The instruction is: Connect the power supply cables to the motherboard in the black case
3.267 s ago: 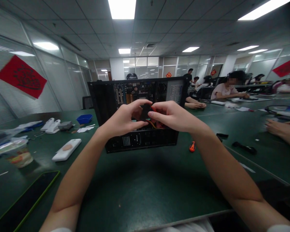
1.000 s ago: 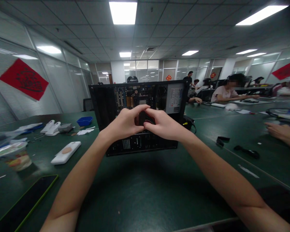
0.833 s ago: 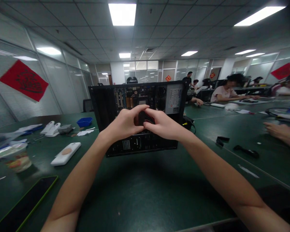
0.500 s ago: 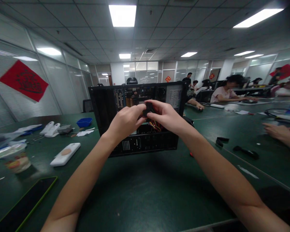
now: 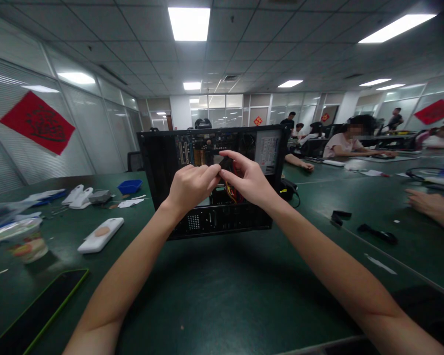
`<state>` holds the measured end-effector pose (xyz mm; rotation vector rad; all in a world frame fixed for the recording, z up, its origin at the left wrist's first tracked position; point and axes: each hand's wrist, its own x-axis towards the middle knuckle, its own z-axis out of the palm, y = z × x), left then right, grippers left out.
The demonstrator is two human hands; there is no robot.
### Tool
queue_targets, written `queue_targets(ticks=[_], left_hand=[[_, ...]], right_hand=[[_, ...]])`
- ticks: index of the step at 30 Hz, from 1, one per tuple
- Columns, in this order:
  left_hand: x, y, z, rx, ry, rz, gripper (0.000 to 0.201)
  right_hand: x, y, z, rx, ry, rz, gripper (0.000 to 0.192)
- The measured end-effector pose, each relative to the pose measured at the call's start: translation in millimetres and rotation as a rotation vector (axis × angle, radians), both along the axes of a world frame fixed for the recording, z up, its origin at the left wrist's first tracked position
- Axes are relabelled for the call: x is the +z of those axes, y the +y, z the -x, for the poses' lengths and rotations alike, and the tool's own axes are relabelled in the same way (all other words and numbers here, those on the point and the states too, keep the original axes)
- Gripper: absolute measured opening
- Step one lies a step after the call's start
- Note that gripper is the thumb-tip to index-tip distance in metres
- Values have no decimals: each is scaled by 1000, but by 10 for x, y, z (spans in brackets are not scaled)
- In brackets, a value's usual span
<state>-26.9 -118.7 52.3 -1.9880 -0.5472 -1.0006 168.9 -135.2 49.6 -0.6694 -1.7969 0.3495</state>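
Note:
A black computer case [image 5: 214, 217] stands on the table in front of me, its side open. My left hand [image 5: 194, 185] is closed in a pinch before the opening; whatever its fingertips hold is hidden. Close against it, my right hand [image 5: 249, 180] curls its thumb and forefinger around a small dark thing that I cannot make out. The two thumbs meet or nearly meet. Red and yellow wires [image 5: 230, 192] hang below the fingers. Behind them I see a circuit board [image 5: 188, 150] and, at the right, a power supply [image 5: 265, 150] with a label.
Left are a white power bank [image 5: 101, 235], a phone [image 5: 40, 310], a plastic cup [image 5: 27, 244] and a blue tray [image 5: 129, 186]. Right lie black straps [image 5: 377, 233] and a co-worker's hands [image 5: 427, 201]. Another person [image 5: 346, 143] sits beyond.
The black block between my fingers has mostly gone from sight. My left fingers have curled tighter, and my right forefinger and thumb have shifted slightly. The case stays in place.

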Motion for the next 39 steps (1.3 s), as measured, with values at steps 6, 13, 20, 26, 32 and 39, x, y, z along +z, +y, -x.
queue_targets(ticks=[6, 13, 20, 26, 32, 39], left_hand=[[-32, 94, 53, 4, -16, -15, 21], [-22, 135, 116, -21, -44, 29, 22], [-23, 142, 128, 25, -17, -28, 23], [-30, 146, 120, 18, -40, 33, 25], [-63, 204, 118, 56, -35, 17, 28], [-79, 246, 142, 106, -38, 26, 31]], right_hand=[[9, 42, -41, 42, -8, 49, 50], [21, 118, -77, 86, -9, 74, 44], [-7, 125, -65, 111, -8, 95, 47], [-33, 159, -112, 45, -99, -13, 49], [-103, 248, -143, -252, -326, -395, 45], [-220, 354, -134, -502, -501, -676, 36]])
